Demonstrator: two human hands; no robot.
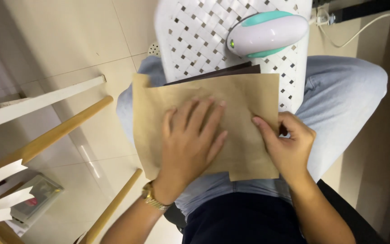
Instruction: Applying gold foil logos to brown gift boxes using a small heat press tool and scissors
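A stack of brown paper sheets [244, 97] lies across my lap on light blue jeans [339, 90]. My left hand [190, 140] rests flat on the top sheet with fingers spread, a gold watch on its wrist. My right hand [287, 142] pinches the right edge of the sheets between thumb and curled fingers. A darker brown sheet [224, 72] peeks out from under the far edge of the stack.
A white woven plastic stool [195, 36] stands just beyond my knees with a white and teal handheld device [267, 34] on it, a green light on its side. A white cable [362, 29] runs at upper right. Wooden poles [46, 138] and paper strips lie at left on the tiled floor.
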